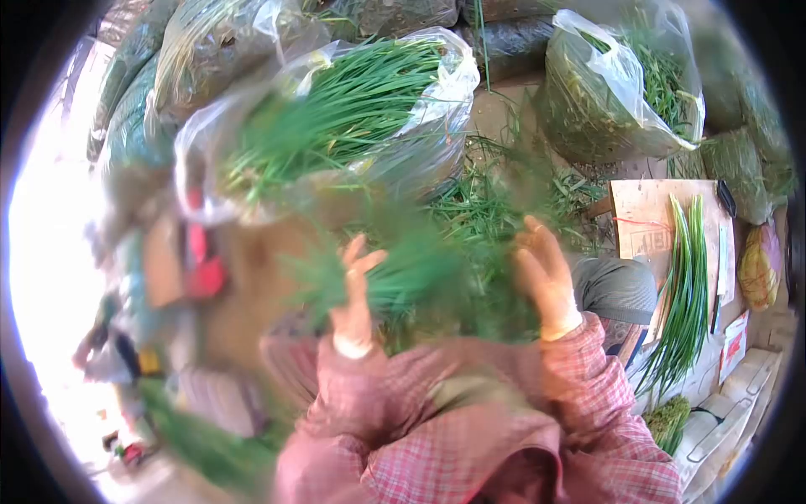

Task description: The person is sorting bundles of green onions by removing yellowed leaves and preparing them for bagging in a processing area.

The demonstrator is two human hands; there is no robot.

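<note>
My left hand is in front of my lap, its fingers bent around a smeared bunch of garlic chives. Green leaves stick out on both sides of that hand. To the right, my right hand is raised with its fingers apart and nothing visible in it. Loose chive leaves and trimmings lie on the ground beyond and between my hands. Motion blur hides the bunch's ends.
Ahead is an open plastic bag full of chives. Another plastic bag of greens stands at the upper right. A neat chive bundle lies across a board on my right. A red object is at left.
</note>
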